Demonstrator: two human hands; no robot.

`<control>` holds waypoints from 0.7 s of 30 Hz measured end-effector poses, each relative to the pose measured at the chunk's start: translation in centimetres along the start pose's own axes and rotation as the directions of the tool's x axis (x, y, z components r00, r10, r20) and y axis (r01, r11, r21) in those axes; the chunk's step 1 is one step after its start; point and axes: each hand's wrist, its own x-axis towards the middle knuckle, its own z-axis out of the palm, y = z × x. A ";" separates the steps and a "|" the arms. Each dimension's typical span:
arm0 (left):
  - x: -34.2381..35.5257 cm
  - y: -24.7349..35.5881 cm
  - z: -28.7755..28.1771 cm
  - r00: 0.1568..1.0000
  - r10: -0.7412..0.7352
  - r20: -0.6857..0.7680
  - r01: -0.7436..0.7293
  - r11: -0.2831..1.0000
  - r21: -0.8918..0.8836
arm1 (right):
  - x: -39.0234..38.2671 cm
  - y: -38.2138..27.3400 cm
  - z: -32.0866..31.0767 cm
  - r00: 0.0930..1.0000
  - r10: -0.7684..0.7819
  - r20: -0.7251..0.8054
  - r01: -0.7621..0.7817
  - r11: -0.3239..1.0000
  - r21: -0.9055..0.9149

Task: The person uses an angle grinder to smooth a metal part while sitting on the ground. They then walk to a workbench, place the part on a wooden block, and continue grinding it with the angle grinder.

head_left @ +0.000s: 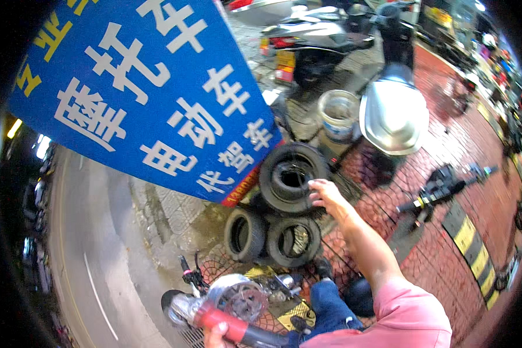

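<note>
My right hand [326, 196] reaches forward with its fingers partly stretched out, over the right rim of a stack of black tires [294, 177]. Whether the fingertips touch the rubber I cannot tell. Nothing shows in that hand. Low in the picture, my left hand [216, 335] is partly cut off by the lower edge. Its fingers lie against a red and black cylindrical thing [232, 325], whose exact kind is unclear. Two more tires, one tilted at the left [245, 235] and another at the right [296, 241], sit just in front of the stack.
A large blue sign board [156, 110] stands at the left beside a road [90, 249]. Behind the tires are a dirty white bucket [339, 116] and parked scooters [313, 40]. A wheel [240, 298] lies near my feet; a handlebar [446, 191] sticks up at the right.
</note>
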 end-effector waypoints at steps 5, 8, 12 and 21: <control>-0.1 0.6 5.4 0.930 0.112 -0.350 -0.103 0.994 0.045 | 19.6 -4.7 2.3 0.981 -0.080 -0.179 0.036 0.970 -0.239; 1.4 0.0 5.7 0.907 0.107 -0.408 -0.085 0.994 0.072 | 27.8 -4.6 5.0 0.972 -0.083 -0.218 0.018 0.959 -0.284; 3.2 -2.1 5.3 0.908 0.161 -0.388 -0.149 0.987 0.059 | 37.6 -2.3 7.3 0.881 -0.332 -0.336 0.177 0.892 -0.416; 3.3 -3.3 6.4 0.910 0.130 -0.393 -0.099 0.990 0.100 | 27.7 -1.8 0.2 0.921 -0.360 -0.146 0.378 0.918 0.123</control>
